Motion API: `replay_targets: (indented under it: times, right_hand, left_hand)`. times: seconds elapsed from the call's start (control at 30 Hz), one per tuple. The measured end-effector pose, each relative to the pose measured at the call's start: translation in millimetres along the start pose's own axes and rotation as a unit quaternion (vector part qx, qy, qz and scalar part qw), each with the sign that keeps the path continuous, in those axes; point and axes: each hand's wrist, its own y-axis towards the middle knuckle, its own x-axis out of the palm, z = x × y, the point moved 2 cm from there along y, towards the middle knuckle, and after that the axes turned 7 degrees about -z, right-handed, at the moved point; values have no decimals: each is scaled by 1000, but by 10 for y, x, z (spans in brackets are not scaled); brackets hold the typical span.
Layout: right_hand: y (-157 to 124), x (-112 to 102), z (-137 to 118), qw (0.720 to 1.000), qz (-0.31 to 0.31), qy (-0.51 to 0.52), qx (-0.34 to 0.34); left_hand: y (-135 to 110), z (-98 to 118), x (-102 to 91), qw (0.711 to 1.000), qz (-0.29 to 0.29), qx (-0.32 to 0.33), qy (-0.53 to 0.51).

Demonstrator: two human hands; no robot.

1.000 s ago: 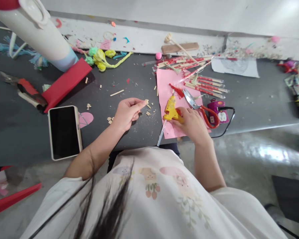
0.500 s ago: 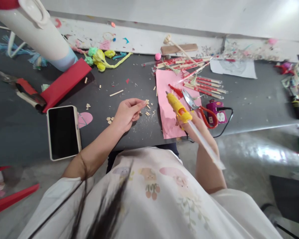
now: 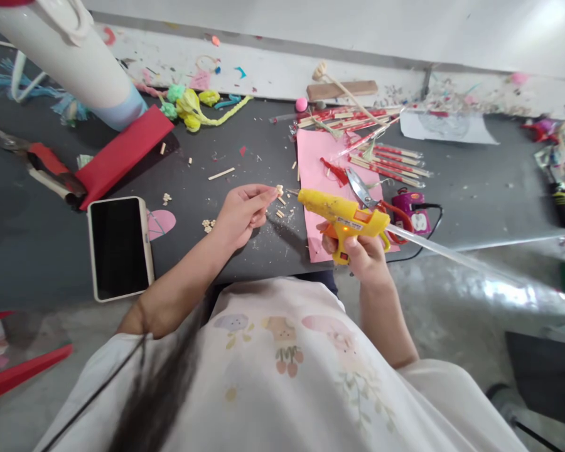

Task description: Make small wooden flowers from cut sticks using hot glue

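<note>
Between thumb and forefinger, my left hand pinches a small cluster of cut wooden stick pieces. My right hand is wrapped round the handle of a yellow hot glue gun, a clear glue stick jutting from its back. The gun's nozzle points left, just short of the cluster; whether they touch I cannot tell. Below the pinch lie loose cut pieces and crumbs. Another little cluster rests beside my left wrist. Pink paper lies beneath the gun, partly hidden by it.
Scissors and a purple power socket lie behind the gun. Packaged sticks are further back. At left are a phone, a red box, pliers and a tall bottle.
The glue gun has swung from pointing up and away to pointing left, its nozzle now close to the pinched cluster. My left hand has stayed almost still.
</note>
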Motion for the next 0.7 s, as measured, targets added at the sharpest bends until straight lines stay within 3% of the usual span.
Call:
replay_targets:
  times: [0.23, 0.53, 0.7]
  right_hand:
    - [-30, 20, 38, 1000, -8, -20, 14]
    - [-9, 11, 87, 997, 43, 8, 59]
    - [9, 0, 148, 996, 63, 38, 47]
  left_hand:
    - [-4, -18, -5, 1000, -5, -1, 10]
    - [-5, 5, 10, 1000, 3, 28, -6]
    - [-13, 5, 26, 999, 2, 41, -1]
